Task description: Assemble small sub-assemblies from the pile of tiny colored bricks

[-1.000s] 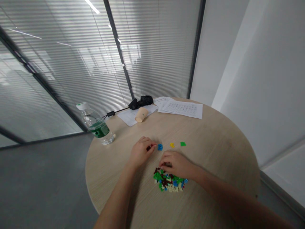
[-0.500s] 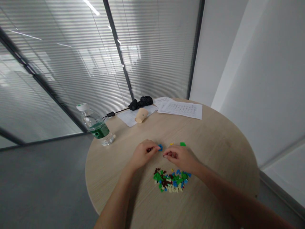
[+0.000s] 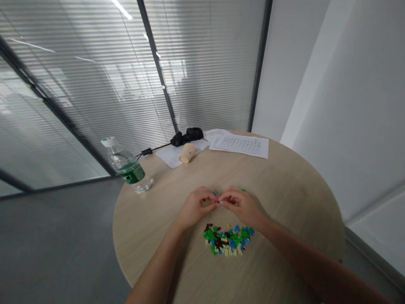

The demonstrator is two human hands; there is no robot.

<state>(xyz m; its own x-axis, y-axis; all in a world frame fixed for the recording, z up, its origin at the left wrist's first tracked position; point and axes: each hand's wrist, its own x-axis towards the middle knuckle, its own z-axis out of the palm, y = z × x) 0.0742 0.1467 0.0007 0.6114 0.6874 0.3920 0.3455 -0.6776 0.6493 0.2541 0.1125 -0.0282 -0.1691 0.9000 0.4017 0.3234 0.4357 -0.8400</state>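
Observation:
My left hand [image 3: 199, 207] and my right hand [image 3: 240, 205] meet at their fingertips above the table, thumbs and index fingers pinched together. Between the tips shows a tiny dark red toy brick [image 3: 218, 202], mostly covered by the fingers. Just behind my left fingertips a bit of a blue brick [image 3: 214, 194] peeks out. Beyond my right knuckles the edge of a green brick [image 3: 243, 190] is visible. Nearer to me lies a loose pile of small toy bricks [image 3: 232, 244] in green, blue, dark red, cream and yellow.
On the round wooden table [image 3: 294, 185], a clear water bottle [image 3: 133, 172] stands at the left edge. Toward the back lie a paper cup [image 3: 187, 153] on its side, a black folded bundle [image 3: 191, 134] with a cord, and printed sheets [image 3: 243, 145].
My hands have come together: the left moved right, the right shifted slightly up, and their fingertips now meet. The yellow brick behind them is now hidden, and the blue one mostly covered.

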